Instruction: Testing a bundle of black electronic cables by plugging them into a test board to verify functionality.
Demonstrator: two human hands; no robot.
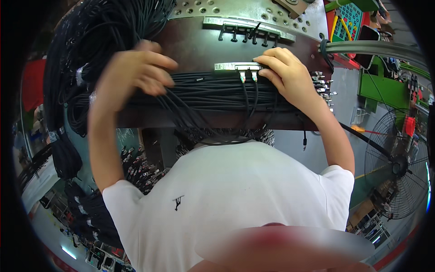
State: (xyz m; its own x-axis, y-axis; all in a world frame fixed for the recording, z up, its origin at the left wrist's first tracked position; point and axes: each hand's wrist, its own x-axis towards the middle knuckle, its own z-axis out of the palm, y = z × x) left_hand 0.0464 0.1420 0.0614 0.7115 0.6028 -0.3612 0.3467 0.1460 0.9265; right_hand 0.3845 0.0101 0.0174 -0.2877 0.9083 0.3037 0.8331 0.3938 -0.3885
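Note:
My right hand (290, 75) pinches the right end of a short pale metal bar with a slot strip (231, 66), thumb on the near side and fingers on the far side. Two black cables (246, 97) with bright plugs (242, 77) run from the bar's near edge toward my body. My left hand (147, 70) is smeared by motion above the left part of a bundle of black cables (204, 93). Its fingers point right and look partly curled; whether they hold a cable is unclear. Several loose cables pass just below it.
A longer bar with black pegs (249, 31) lies farther back on the dark table (190, 45). Thick black cable coils (108, 27) hang at the left. Cable ends (324, 86) lie at the table's right edge. A floor fan (398, 165) stands right.

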